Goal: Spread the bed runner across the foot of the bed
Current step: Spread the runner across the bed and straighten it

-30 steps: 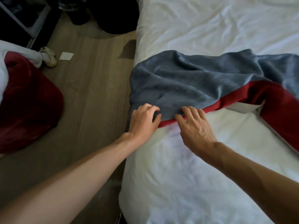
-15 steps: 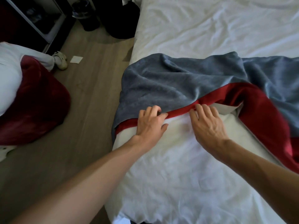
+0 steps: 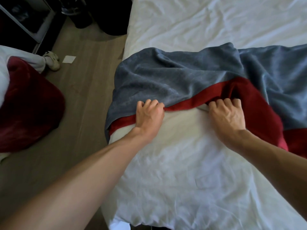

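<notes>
Spreading apart is the main change: a second ago the two grips sat almost side by side on the near edge of the bed runner (image 3: pixel 174 77). Now they are well apart along that edge, and the cloth lies wider between them.

At the far left, across the wooden floor (image 3: pixel 86 83), a dark red cloth (image 3: pixel 29 105) lies heaped on a second bed, with a shoe (image 3: pixel 51 61) and a scrap of paper (image 3: pixel 69 59) beyond it. None of these touches the work.

The runner's left end now hangs a little over the left side of the bed (image 3: pixel 182 171), and its red underside shows at that corner, which it did not before. The left grip (image 3: pixel 149 117) has its fingers curled and pinches the edge where grey top meets red lining. The stretch from there to the right grip (image 3: pixel 227 118) reads as a fairly straight red line on the white sheet. The right grip has its fingers curled into a red fold, gripping the runner there.

Right of that hand the runner is not yet flat: the red side is turned up in a thick fold and the grey bunches behind it toward the frame's right edge.

I judge the left end roughly placed and the task about half done. The folded right part needs to be turned over and drawn across, and the whole strip sits well up from the bed's near end.
</notes>
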Demonstrator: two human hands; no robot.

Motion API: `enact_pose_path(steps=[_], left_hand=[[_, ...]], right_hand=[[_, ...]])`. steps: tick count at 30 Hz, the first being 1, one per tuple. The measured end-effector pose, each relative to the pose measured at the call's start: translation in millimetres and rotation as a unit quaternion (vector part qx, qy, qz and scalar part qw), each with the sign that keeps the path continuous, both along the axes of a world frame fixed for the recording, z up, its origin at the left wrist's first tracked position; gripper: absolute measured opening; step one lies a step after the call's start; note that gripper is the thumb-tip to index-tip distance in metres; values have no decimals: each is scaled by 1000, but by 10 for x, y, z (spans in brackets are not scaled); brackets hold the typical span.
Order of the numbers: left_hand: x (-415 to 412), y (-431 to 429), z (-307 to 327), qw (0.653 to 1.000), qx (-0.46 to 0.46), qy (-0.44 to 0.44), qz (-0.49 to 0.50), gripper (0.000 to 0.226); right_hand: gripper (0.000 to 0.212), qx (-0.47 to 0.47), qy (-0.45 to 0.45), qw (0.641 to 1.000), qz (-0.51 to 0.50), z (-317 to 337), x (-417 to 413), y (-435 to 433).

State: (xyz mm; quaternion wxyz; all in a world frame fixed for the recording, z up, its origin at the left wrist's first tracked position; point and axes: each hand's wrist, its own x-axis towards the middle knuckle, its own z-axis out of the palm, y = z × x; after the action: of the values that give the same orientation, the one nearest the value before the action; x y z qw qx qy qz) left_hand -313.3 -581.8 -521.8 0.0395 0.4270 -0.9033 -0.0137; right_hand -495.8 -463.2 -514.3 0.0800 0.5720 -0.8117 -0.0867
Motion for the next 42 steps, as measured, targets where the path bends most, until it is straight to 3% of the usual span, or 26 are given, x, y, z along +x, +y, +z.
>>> enact_pose_path(steps=[11,15,20,23,27,32,42], left_hand=[[583,-1,23,998,-52,18,7,17],[904,48,12,997,-67,25,19,17],[1340,117,65,997,-58,17,37,22],[1481,215,100,998,-40,31,31,27],[1567,566,149,994,-29,94,-46,40],[1581,898,89,973,-32,104,-202,35],[1534,1099,135,968,-25,152,-196,7]], right_hand=[[32,-121,-36,986,110,-5,513,418],[35,-111,-80,984,114,-5,869,595],[15,-133,-116,975,136,92,1448,797],[29,-107,-133,976,133,125,1705,832],[33,-97,-136,977,132,74,1842,919],[35,-103,-157,969,158,39,1840,952],[28,-165,-189,942,224,75,1850,1014]])
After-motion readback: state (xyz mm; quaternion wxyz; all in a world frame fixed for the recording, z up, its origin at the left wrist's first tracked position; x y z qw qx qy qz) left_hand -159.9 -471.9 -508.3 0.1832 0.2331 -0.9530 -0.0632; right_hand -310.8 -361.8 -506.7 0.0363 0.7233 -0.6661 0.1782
